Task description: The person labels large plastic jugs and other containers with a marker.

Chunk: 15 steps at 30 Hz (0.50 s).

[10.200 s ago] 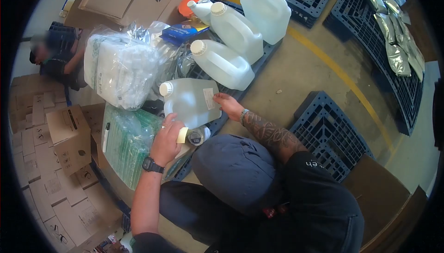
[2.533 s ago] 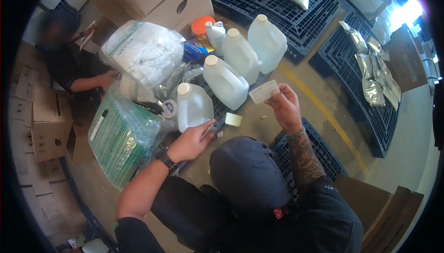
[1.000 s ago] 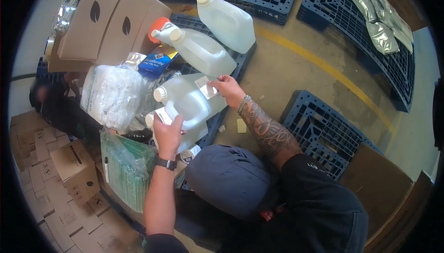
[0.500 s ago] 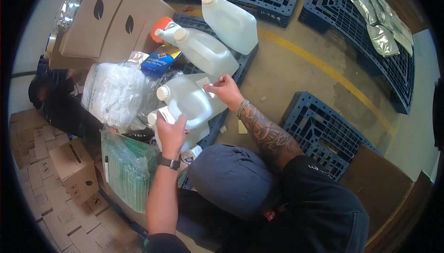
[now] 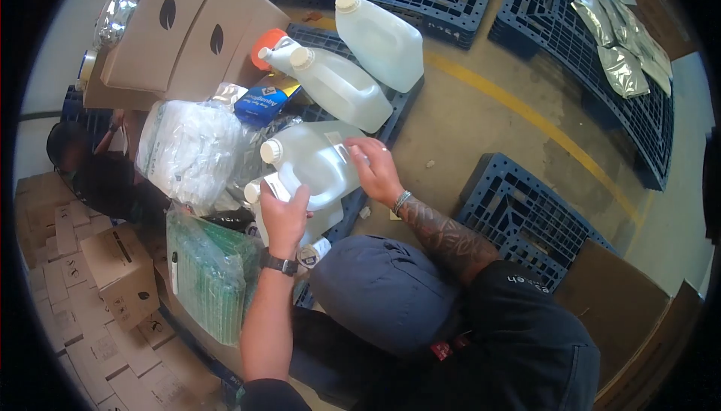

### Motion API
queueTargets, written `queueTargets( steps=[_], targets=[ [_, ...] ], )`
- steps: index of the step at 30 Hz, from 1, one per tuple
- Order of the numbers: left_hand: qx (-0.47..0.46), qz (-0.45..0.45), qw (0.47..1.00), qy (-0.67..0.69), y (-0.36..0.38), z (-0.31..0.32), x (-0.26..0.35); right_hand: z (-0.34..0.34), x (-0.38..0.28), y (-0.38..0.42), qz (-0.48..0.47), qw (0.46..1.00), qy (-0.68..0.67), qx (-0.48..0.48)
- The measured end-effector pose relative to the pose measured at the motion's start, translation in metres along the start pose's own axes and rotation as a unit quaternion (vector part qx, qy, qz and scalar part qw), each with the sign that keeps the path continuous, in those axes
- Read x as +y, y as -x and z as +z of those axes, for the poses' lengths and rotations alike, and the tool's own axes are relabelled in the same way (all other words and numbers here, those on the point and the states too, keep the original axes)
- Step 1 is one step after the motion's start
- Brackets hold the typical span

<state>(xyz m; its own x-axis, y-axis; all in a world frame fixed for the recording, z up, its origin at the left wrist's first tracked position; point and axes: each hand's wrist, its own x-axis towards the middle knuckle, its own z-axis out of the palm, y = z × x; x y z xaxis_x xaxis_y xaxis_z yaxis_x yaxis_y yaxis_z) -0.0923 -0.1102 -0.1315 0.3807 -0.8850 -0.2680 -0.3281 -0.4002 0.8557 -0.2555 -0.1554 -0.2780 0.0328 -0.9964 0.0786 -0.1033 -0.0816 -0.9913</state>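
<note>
A translucent white plastic jug (image 5: 312, 159) with a cream cap lies tilted among other jugs. A small pale label (image 5: 339, 145) sits on its upper right side. My right hand (image 5: 375, 171) rests against that side by the label, fingers extended and fairly flat. Between the thumb and fingers of my left hand (image 5: 285, 219) is a small white printed slip (image 5: 278, 186), held over the jug's handle side. Partly hidden under my left hand is another capped jug (image 5: 324, 218). A small white labelled container (image 5: 313, 252) lies near my left wrist.
Two more jugs (image 5: 381, 39) stand behind on a blue pallet. To the left are a plastic-wrapped white bundle (image 5: 191, 152), a blue-yellow box (image 5: 264, 103), bagged green sheets (image 5: 206, 276) and large cartons (image 5: 165, 24). Another person (image 5: 101, 174) is at far left. More pallets (image 5: 526, 216) lie right.
My right hand has gone from pinching at the label to lying flatter against the jug's side. My left hand still holds the slip. The view has shifted slightly.
</note>
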Motion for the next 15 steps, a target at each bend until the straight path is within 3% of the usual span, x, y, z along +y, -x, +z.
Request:
queueTargets(
  steps=[1,7,11,15],
  targets=[
    [0.001,-0.001,1.000,0.000,0.000,-0.001,-0.002,0.000,-0.007,0.000,-0.057,0.997,-0.010,-0.050],
    [0.001,-0.002,1.000,-0.028,-0.001,-0.001,-0.001,0.011,-0.004,-0.028,-0.004,0.984,0.042,-0.174],
    [-0.001,0.002,1.000,-0.022,0.000,0.000,0.000,-0.002,-0.026,-0.014,0.013,0.975,0.097,-0.200],
    [-0.002,-0.002,1.000,-0.022,-0.001,-0.002,-0.001,-0.015,-0.021,0.002,-0.066,0.962,0.123,-0.236]
  ],
)
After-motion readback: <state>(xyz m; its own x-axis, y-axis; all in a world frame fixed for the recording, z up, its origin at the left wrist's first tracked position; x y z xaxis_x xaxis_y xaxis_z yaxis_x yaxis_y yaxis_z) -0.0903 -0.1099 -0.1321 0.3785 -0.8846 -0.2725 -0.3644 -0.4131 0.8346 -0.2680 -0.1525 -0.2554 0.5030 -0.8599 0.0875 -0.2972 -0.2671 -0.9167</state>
